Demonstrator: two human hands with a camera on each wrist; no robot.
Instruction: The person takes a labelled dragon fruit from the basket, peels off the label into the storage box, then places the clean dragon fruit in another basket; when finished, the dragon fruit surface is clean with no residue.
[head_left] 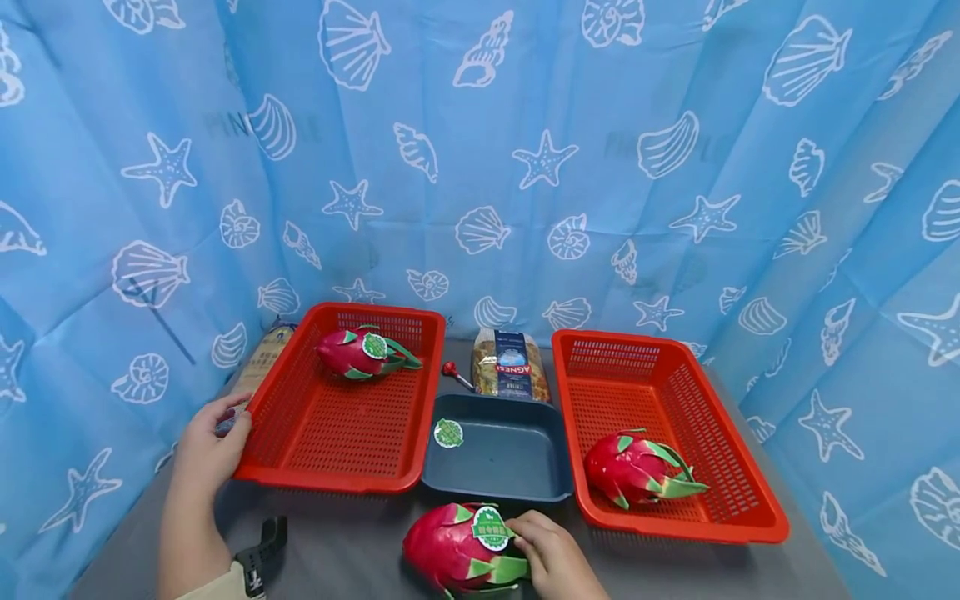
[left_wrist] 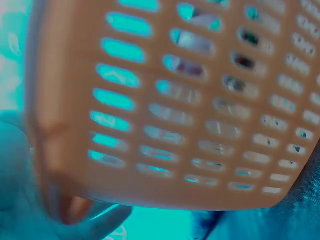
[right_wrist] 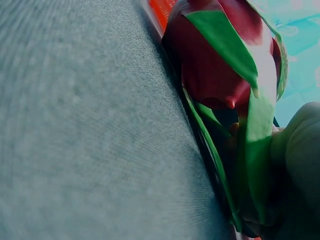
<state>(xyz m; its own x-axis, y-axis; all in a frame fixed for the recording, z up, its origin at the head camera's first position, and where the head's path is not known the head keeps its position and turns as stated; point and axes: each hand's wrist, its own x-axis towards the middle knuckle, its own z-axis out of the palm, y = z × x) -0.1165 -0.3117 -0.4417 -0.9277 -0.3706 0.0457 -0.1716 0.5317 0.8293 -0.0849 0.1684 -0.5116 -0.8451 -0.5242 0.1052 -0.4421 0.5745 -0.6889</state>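
Observation:
My left hand (head_left: pixel 206 450) grips the left edge of a red perforated plastic basket (head_left: pixel 352 429). Up close in the left wrist view, the basket's slotted wall (left_wrist: pixel 165 192) fills most of the picture, with fingers curled at its rim. A pink dragon fruit (head_left: pixel 442 546) with green scales and a round green-and-white sticker lies on the grey cloth in front. My right hand (head_left: pixel 553 557) pinches its leafy end; the right wrist view shows thumb and fingers around the long green leaves (right_wrist: pixel 259 145). Inside the left basket, near the back, rests another dragon fruit (head_left: pixel 352 354).
A dark blue-grey tray (head_left: pixel 495 454) with a loose sticker (head_left: pixel 448 433) sits between the baskets. The right red basket (head_left: pixel 622 400) contains a dragon fruit (head_left: pixel 637 471). Behind stand a pasta bag (head_left: pixel 510 367) and a red lollipop (head_left: pixel 450 368). A brown package (head_left: pixel 266 354) is partly hidden at left.

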